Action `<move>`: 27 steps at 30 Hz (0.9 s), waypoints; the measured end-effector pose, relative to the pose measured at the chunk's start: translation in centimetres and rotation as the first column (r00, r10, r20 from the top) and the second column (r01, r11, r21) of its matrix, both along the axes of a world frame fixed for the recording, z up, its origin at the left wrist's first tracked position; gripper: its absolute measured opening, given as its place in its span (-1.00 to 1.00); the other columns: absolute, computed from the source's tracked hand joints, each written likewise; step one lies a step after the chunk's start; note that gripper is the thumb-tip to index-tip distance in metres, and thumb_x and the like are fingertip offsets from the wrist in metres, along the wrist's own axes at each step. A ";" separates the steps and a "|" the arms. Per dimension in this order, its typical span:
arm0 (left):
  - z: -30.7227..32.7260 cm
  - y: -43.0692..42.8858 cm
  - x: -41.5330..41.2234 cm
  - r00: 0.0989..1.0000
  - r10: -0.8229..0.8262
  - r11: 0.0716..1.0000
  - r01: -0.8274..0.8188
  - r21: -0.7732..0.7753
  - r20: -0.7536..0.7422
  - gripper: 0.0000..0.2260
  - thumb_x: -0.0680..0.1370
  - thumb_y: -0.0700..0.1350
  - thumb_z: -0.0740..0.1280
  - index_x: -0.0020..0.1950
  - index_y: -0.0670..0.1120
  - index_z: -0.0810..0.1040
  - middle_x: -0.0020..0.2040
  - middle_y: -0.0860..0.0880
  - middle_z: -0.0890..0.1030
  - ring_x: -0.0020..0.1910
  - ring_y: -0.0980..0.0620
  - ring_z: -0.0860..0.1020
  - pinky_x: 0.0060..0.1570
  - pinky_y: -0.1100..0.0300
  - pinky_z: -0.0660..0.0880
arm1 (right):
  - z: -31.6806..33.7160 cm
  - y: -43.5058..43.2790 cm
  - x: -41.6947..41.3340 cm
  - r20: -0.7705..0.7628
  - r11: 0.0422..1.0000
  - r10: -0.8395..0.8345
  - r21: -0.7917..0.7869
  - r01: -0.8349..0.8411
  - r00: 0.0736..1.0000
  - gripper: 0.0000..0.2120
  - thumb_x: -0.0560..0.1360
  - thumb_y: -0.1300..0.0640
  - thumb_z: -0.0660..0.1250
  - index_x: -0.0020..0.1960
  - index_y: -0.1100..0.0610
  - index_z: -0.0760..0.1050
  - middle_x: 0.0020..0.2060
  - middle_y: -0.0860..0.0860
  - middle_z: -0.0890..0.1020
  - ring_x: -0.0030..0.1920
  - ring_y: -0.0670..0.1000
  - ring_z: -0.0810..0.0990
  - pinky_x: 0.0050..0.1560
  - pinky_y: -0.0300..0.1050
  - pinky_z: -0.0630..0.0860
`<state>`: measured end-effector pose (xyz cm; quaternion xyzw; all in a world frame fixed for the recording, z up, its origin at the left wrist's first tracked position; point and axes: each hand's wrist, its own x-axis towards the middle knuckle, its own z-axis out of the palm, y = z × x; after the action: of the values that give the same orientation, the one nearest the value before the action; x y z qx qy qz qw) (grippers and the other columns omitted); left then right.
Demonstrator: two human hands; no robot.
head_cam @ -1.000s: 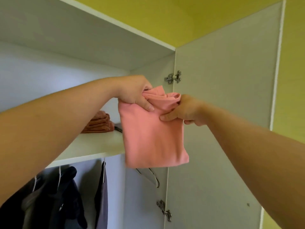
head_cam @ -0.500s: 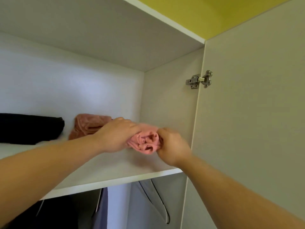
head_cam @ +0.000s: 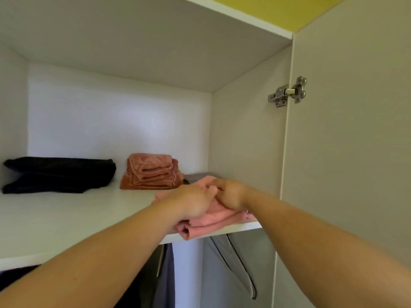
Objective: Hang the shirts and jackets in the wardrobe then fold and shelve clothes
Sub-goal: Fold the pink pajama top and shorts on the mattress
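Head view: left hand (head_cam: 193,202) and right hand (head_cam: 231,195), fingers curled, both grip the folded pink garment (head_cam: 206,225) lying at the front right of the shelf (head_cam: 66,218), one corner overhanging the edge. Folded black clothes (head_cam: 57,174) and a rust-coloured stack (head_cam: 153,172) sit further back.

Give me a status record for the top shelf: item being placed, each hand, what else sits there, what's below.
item: pink folded garment, on the shelf at its right front, one corner over the edge
left hand: grips the garment from above
right hand: grips it beside the left hand
also on shelf: black folded clothes at left; terracotta folded stack in the middle
below: hanging clothes, a hanger
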<state>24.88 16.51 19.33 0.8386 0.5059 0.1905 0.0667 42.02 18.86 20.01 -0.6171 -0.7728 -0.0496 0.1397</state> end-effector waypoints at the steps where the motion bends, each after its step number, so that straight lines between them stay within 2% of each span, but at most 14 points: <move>1: -1.0 0.0 0.9 0.996 0.000 0.990 -0.012 -0.142 -0.086 -0.59 0.70 0.16 -0.07 0.25 -0.01 0.46 -0.10 -0.14 0.67 -0.24 0.00 0.64 -0.16 0.19 0.50 | -1.0 0.6 0.3 0.108 0.998 -0.023 -0.061 0.030 0.994 -0.57 0.70 -0.05 -0.04 0.54 -0.05 0.28 0.56 0.05 0.25 0.53 0.09 0.21 0.52 0.02 0.12; 3: -2.1 1.4 1.1 0.968 0.018 0.984 -0.062 -0.169 -0.249 -0.51 0.69 0.19 -0.08 0.49 -0.02 0.32 0.36 -0.18 0.54 0.25 -0.14 0.53 0.29 -0.10 0.34 | -2.1 1.8 0.8 0.246 0.984 -0.130 -0.083 0.155 0.960 -0.52 0.71 -0.05 -0.14 0.59 0.02 0.14 0.60 0.04 0.09 0.58 0.09 0.08 0.55 0.09 0.04; 5: -2.6 3.2 0.5 0.961 0.034 0.995 -0.058 -0.081 -0.273 -0.46 0.68 0.25 -0.09 0.63 0.09 0.08 0.63 -0.03 0.14 0.59 -0.12 0.10 0.51 -0.23 -0.10 | -1.6 2.3 0.7 0.287 0.953 -0.256 -0.087 0.291 0.923 -0.50 0.69 -0.02 -0.10 0.58 0.09 0.16 0.59 0.09 0.14 0.56 0.15 0.14 0.53 0.13 0.11; 8: -2.6 4.9 0.5 0.964 -0.001 0.997 -0.019 -0.072 -0.264 -0.44 0.66 0.28 -0.09 0.64 0.12 0.02 0.65 0.02 0.01 0.61 -0.11 -0.05 0.52 -0.23 -0.22 | 0.1 2.7 -0.3 0.221 0.934 -0.314 -0.101 0.342 0.923 -0.55 0.63 0.08 0.11 0.48 0.20 0.35 0.46 0.17 0.39 0.43 0.17 0.38 0.42 0.01 0.27; 10: -2.4 5.3 1.0 0.970 0.011 0.988 -0.049 -0.148 -0.243 -0.40 0.64 0.33 -0.11 0.63 0.09 0.10 0.61 -0.04 0.18 0.56 -0.11 0.18 0.53 -0.15 0.02 | 0.1 3.1 -0.3 0.148 0.953 -0.284 -0.068 0.296 0.947 -0.54 0.61 0.10 0.13 0.49 0.21 0.32 0.47 0.18 0.37 0.43 0.17 0.38 0.41 -0.02 0.28; 11: -2.0 5.4 1.2 0.979 0.049 0.971 -0.094 -0.222 -0.198 -0.34 0.62 0.36 -0.13 0.59 0.02 0.21 0.48 -0.14 0.39 0.37 -0.09 0.47 0.39 0.01 0.33 | -0.4 3.2 0.0 0.092 0.958 -0.276 -0.055 0.282 0.957 -0.50 0.61 0.08 0.11 0.53 0.18 0.25 0.51 0.17 0.30 0.46 0.17 0.33 0.45 0.00 0.24; 12: -1.3 5.3 1.5 0.987 0.107 0.942 -0.140 -0.304 -0.123 -0.29 0.60 0.40 -0.14 0.50 -0.06 0.32 0.21 -0.22 0.56 -0.01 -0.06 0.66 0.03 0.20 0.55 | -0.8 3.5 0.4 0.027 0.962 -0.268 -0.048 0.269 0.963 -0.47 0.61 0.05 0.08 0.56 0.14 0.18 0.54 0.14 0.24 0.49 0.16 0.28 0.49 0.02 0.21; 13: -0.4 5.2 1.7 0.984 0.167 0.918 -0.179 -0.355 -0.065 -0.27 0.59 0.41 -0.14 0.42 -0.12 0.36 -0.04 -0.24 0.59 -0.34 -0.04 0.65 -0.31 0.29 0.55 | -1.0 3.7 0.7 -0.039 0.964 -0.260 -0.067 0.257 0.965 -0.47 0.62 0.02 0.06 0.57 0.09 0.16 0.55 0.12 0.22 0.50 0.15 0.26 0.50 0.04 0.18; 14: 0.5 4.9 2.1 0.977 0.210 0.906 -0.206 -0.370 -0.028 -0.31 0.59 0.40 -0.12 0.41 -0.08 0.35 -0.10 -0.25 0.59 -0.40 -0.08 0.63 -0.41 0.23 0.55 | -0.8 4.0 1.0 -0.107 0.964 -0.253 -0.116 0.241 0.961 -0.48 0.63 -0.01 0.05 0.57 0.05 0.19 0.55 0.11 0.25 0.50 0.14 0.28 0.51 0.06 0.18; 16: 1.3 5.4 3.5 0.963 0.246 0.945 -0.263 -0.196 -0.107 -0.43 0.64 0.32 -0.09 0.52 0.06 0.31 0.26 -0.25 0.54 0.09 -0.24 0.63 0.01 -0.08 0.60 | 0.1 4.9 1.2 -0.163 0.957 -0.240 -0.207 0.205 0.957 -0.51 0.65 -0.12 0.01 0.52 0.01 0.33 0.51 0.08 0.35 0.47 0.13 0.34 0.50 0.08 0.21; 17: 1.1 5.7 4.1 0.938 0.285 0.953 -0.299 -0.047 -0.195 -0.49 0.67 0.24 -0.06 0.54 0.07 0.31 0.42 -0.20 0.45 0.30 -0.26 0.50 0.23 -0.19 0.46 | 0.6 5.4 1.2 -0.107 0.954 -0.238 -0.214 0.211 0.965 -0.48 0.66 -0.17 -0.03 0.51 0.03 0.35 0.51 0.09 0.35 0.47 0.13 0.33 0.50 0.08 0.19; 20: -1.0 6.6 5.6 0.885 0.353 0.927 -0.286 0.243 -0.304 -0.65 0.66 0.01 0.06 0.35 0.07 0.52 0.34 -0.09 0.54 0.31 -0.16 0.46 0.32 -0.20 0.28 | 0.3 6.6 0.7 0.174 0.953 -0.287 -0.051 0.300 0.942 -0.42 0.67 -0.18 -0.06 0.53 0.15 0.26 0.53 0.14 0.28 0.50 0.18 0.26 0.47 0.08 0.18; 24: -2.7 7.8 5.2 0.921 0.291 0.948 -0.242 0.205 -0.259 -0.51 0.67 0.07 -0.08 0.50 -0.07 0.34 0.47 -0.17 0.35 0.44 -0.20 0.31 0.42 -0.25 0.10 | -1.8 7.4 1.8 0.124 0.955 -0.291 -0.010 0.295 0.949 -0.41 0.62 -0.17 -0.01 0.57 0.09 0.13 0.57 0.05 0.14 0.55 0.12 0.10 0.49 0.19 0.08; 27: -3.0 8.8 4.6 0.923 0.316 0.943 -0.330 -0.032 -0.218 -0.35 0.63 0.19 -0.15 0.63 -0.15 0.05 0.63 -0.15 0.01 0.60 -0.20 -0.02 0.53 -0.20 -0.06 | -2.0 7.5 2.5 0.032 0.955 -0.278 -0.096 0.280 0.960 -0.35 0.63 -0.20 0.02 0.62 0.05 -0.02 0.62 -0.02 -0.03 0.60 0.07 -0.03 0.56 0.10 -0.04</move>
<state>29.48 25.31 16.37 0.7563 0.6476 0.0923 0.0093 44.48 26.38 18.02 -0.7256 -0.6808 -0.0356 0.0933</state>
